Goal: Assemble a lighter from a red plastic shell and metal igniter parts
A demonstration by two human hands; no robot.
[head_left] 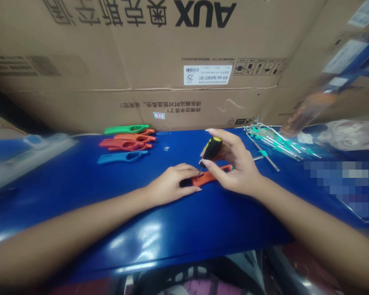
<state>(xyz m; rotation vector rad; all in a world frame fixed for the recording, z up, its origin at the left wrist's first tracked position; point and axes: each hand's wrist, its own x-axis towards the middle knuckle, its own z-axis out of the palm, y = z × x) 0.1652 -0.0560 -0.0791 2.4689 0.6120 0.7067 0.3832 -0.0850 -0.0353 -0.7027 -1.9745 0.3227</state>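
My right hand (238,164) grips a small screwdriver (212,148) with a black and yellow handle, held tilted between thumb and fingers. Its thin shaft points down, and the tip meets the near-left end of an orange plastic lighter body (206,177). That body lies on the blue table (159,221), its far end partly behind my right hand. My left hand (175,182) pinches the left end of the lighter body between thumb and fingers, holding it against the table. Whether the tip sits in a screw is too small to tell.
Several plastic lighter bodies lie back left: a green one (125,129), red-orange ones (125,144) and a blue one (123,157). Tiny pale pieces (166,148) lie beside them. Metal tubes with green parts (273,141) are piled back right. A large cardboard box (135,69) stands behind.
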